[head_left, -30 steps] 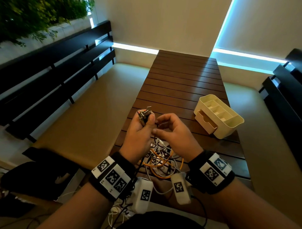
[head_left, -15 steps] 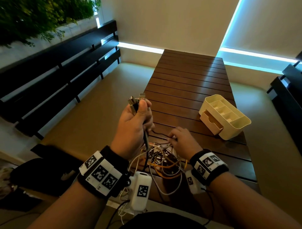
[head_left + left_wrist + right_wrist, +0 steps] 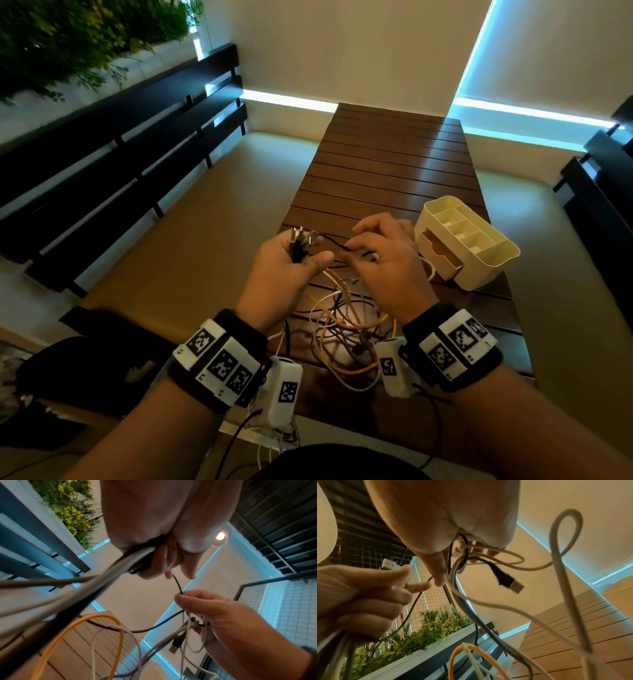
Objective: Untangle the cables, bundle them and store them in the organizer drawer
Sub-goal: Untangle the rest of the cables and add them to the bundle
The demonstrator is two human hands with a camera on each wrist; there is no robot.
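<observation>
Both busy | left hand (image 3: 291,263) grips cable plugs (image 3: 301,240) | right hand (image 3: 383,260) pinches black cable (image 3: 334,242)

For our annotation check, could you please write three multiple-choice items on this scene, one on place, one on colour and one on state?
1. Where does the organizer stand on the table?
A. beside the right hand
B. beside the left hand
C. at the far end

2. What colour is the cable the right hand pinches?
A. orange
B. black
C. white

3. How is the organizer's drawer?
A. shut
B. removed
C. pulled partly open

A: it stands just right of that hand.
B: the black cable runs from the left hand to those fingertips.
C: its front juts out.
</observation>
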